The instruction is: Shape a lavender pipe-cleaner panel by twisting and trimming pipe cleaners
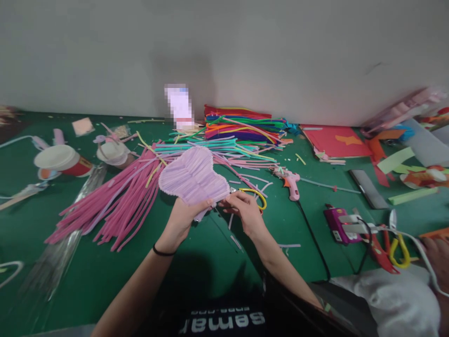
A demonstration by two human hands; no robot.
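Observation:
A lilac heart-like piece made of pipe cleaners [194, 175], ribbed and with a beaded-looking edge, is held up over the table. My left hand [180, 220] grips its lower edge, thumb on the front. My right hand [245, 210] pinches at its lower right corner; any small thing between those fingertips is hidden. Just behind my right hand lie scissors with yellow handles [261, 199], partly covered. A bundle of pink pipe cleaners [122, 201] fans out left of my left hand. A pink glue gun [292, 185] lies to the right.
Bundles of coloured pipe cleaners [242, 126] lie against the wall beside a blurred phone screen [180, 107]. Paper cups [59, 159] stand at left. Red card [335, 140], a purple power block [340, 227] and its cables are at right, near another person's hand [438, 257].

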